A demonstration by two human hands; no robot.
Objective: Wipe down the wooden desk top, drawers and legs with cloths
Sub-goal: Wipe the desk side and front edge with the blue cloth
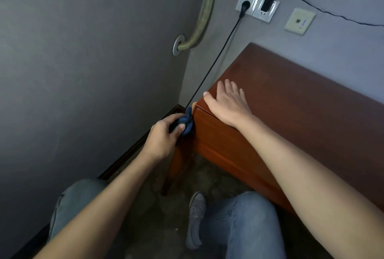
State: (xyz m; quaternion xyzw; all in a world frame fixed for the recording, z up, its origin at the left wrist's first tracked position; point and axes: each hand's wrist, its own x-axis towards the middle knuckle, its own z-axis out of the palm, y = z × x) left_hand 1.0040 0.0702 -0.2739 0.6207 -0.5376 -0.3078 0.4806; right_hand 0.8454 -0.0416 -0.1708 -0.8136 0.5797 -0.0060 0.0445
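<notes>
Grey wall fills the space left of the desk, with a dull metal pipe running down it into a round flange. Just left of the desk's near corner, the left hand grips a bunched blue cloth, fingers curled round it, and the cloth touches the corner edge at the top of the leg. A black cord runs from a plug in the wall socket above the desk down to that same corner, passing behind the cloth. On the surface at the corner, the right hand lies flat, its grip wide with fingers straight and spread and the thumb at the edge above the drawer. Above the desk's far edge, right of the socket, a black adapter sits in a second outlet, its thin wire trailing off to the right, and a pale wall plate is mounted beside it. Below the desk, knees in blue jeans and a grey shoe rest on the mottled floor.
</notes>
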